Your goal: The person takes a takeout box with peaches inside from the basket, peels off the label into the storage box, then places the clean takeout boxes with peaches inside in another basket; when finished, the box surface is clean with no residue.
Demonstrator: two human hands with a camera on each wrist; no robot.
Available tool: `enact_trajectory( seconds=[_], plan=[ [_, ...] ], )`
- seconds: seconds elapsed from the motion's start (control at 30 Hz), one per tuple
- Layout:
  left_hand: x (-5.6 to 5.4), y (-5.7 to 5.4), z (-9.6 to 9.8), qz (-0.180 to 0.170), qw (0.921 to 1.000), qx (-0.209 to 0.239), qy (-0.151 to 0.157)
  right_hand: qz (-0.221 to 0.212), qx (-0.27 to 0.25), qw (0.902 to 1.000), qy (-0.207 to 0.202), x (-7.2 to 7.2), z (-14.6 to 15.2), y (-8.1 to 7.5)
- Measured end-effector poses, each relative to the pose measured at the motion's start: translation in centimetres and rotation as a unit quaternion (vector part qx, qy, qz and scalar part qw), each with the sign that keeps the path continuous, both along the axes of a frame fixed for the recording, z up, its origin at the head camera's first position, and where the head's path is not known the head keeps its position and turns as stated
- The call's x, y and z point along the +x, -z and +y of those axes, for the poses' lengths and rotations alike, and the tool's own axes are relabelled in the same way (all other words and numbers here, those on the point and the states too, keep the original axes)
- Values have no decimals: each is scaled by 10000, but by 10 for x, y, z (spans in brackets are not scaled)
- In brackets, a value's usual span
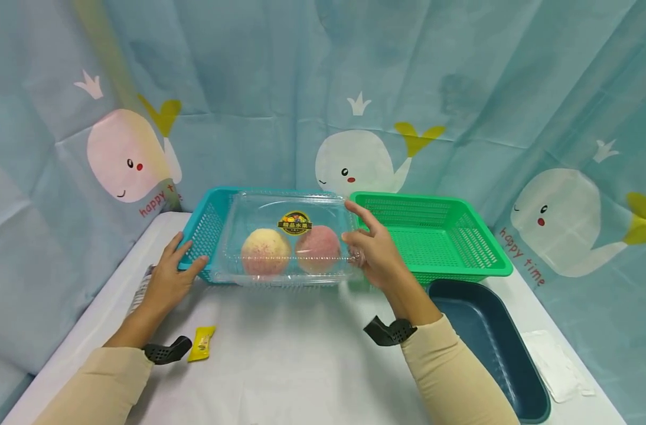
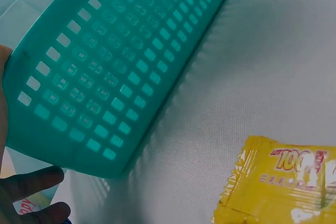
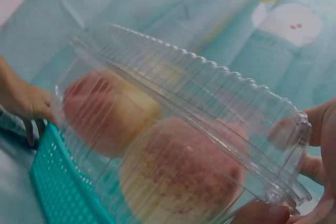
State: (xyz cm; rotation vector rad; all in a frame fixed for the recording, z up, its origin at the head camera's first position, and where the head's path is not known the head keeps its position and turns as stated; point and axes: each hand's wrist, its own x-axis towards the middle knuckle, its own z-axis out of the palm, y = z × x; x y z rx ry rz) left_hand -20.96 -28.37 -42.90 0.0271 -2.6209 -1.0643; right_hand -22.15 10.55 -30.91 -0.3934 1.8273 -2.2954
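My right hand [image 1: 376, 248] grips the right end of a clear plastic clamshell box [image 1: 264, 206], lid closed. Inside lie a pale yellow peach [image 1: 266, 252] and a redder peach [image 1: 317, 249]; a black-and-gold label [image 1: 294, 222] is stuck on the lid. Held over the blue basket [image 1: 201, 236], the box hides much of it and tilts in the right wrist view. At the basket's near left corner, my left hand [image 1: 174, 277] holds the rim. The left wrist view shows fingers [image 2: 34, 182] by the basket's perforated corner.
Right of the blue basket stands a green basket [image 1: 434, 236], with a dark blue tray [image 1: 493, 342] in front. A white packet [image 1: 554, 360] lies farther right. Near my left forearm are a yellow candy packet [image 1: 201, 343] and a striped packet [image 1: 140, 289]. A whale-print curtain [image 1: 270, 88] hangs behind.
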Motion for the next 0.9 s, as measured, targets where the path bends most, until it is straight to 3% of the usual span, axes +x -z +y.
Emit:
enact_trajectory(
  seconds=[0.47, 0.73, 0.9],
  plan=[
    [-1, -1, -1, -98, 10000, 12, 7, 104, -78, 9999, 23, 69, 51, 25],
    [-2, -1, 1, -62, 9999, 75, 104, 200, -175, 9996, -30, 97, 74, 48],
    [0, -3, 0, -72, 9999, 89, 86, 150, -315, 9994, -50, 105, 82, 67]
  ],
)
